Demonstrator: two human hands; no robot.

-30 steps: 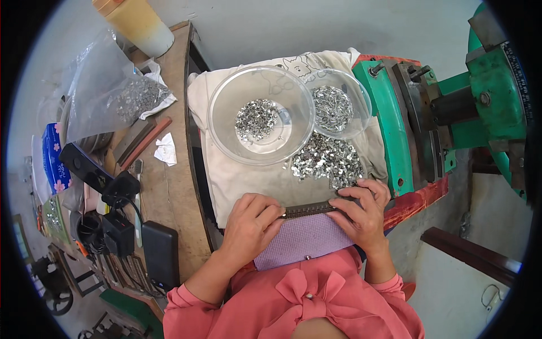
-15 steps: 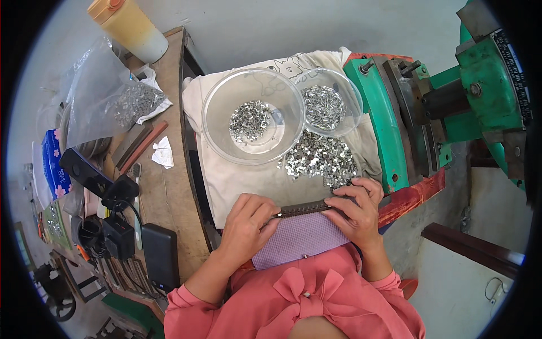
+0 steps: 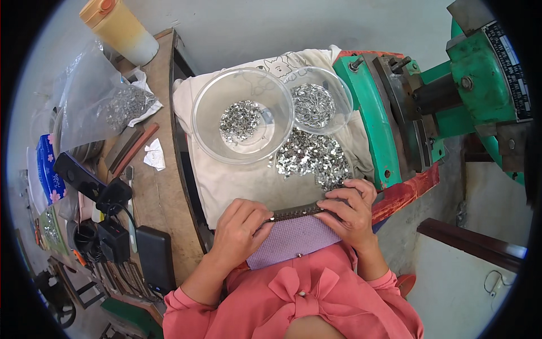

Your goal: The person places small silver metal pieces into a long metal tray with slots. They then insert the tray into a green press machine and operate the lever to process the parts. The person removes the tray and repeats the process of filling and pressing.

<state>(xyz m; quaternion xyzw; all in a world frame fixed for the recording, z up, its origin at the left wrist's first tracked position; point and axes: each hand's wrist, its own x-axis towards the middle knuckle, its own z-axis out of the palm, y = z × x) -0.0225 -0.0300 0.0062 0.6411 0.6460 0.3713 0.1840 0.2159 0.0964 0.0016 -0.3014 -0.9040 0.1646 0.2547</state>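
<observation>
A dark, narrow metal bar with a row of small teeth or slots lies crosswise in front of me, held at both ends. My left hand is closed on its left end, with a tiny bright piece showing at the fingertips. The fingers and thumb of my right hand pinch the other end. Beneath the bar a purple woven cloth covers my lap. Just beyond my right fingers spreads a loose heap of small shiny metal pieces.
Behind the heap stand a large clear tub and a smaller one, both holding metal bits. A green machine rises at the right. On the wooden table at left are a black power bank, a plastic bag and a yellow flask.
The whole view has shifted slightly, so things sit a little further left. Both hands keep their grip on the toothed bar with hardly any movement.
</observation>
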